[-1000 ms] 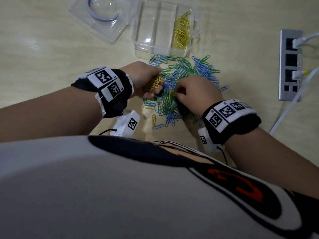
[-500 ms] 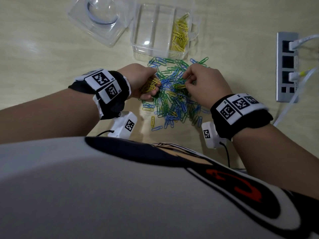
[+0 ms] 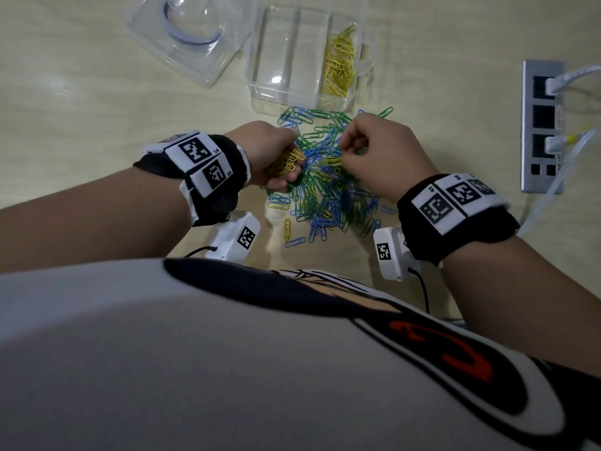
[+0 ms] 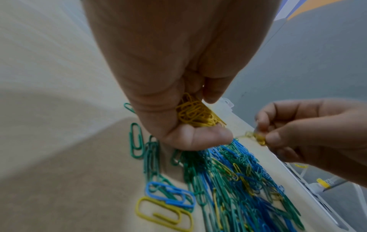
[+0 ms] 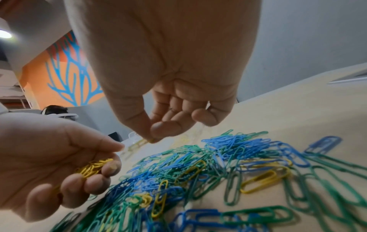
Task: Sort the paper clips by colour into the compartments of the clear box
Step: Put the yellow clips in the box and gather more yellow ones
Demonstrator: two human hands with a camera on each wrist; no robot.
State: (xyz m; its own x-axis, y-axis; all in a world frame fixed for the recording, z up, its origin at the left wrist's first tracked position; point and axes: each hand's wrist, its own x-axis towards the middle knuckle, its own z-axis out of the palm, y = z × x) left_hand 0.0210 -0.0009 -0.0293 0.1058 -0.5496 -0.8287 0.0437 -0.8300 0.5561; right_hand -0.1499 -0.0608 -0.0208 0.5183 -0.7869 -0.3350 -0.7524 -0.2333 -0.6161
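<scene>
From the head camera, the left hand (image 3: 271,151) is curled round a bunch of yellow clips (image 3: 286,162) and sits at the left edge of the mixed pile of clips (image 3: 325,187) on the pale surface (image 3: 81,131). The right hand (image 3: 380,157) is just to the right of it, above the pile, its thumb and forefinger pinching a single yellow clip (image 3: 331,161) whose free end points toward the left hand. The two hands are near each other but apart. Beyond the pile stands the clear box (image 3: 286,89); its rightmost compartment holds yellow sorted clips (image 3: 340,68), and the other compartments show none. The box's clear lid (image 3: 192,37) lies to its left. A grey power strip (image 3: 541,125) lies at the right of the surface with white plugs in it.

At the left wrist, the left hand (image 4: 178,78) closes its fingers and thumb on the yellow bunch (image 4: 195,115), which sticks out toward the right hand (image 4: 317,130). That hand pinches the one yellow clip (image 4: 256,137) just beside the left thumb. Green, blue and yellow clips (image 4: 228,180) lie loose below.

At the right wrist, the right hand (image 5: 168,78) holds its thumb and forefinger tips together on the small yellow clip (image 5: 148,141), the remaining fingers curled in. The left hand (image 5: 55,169) lies low at the left, cupped, with the yellow bunch (image 5: 91,168) in its fingers. The pile (image 5: 218,180) spreads beneath both.
</scene>
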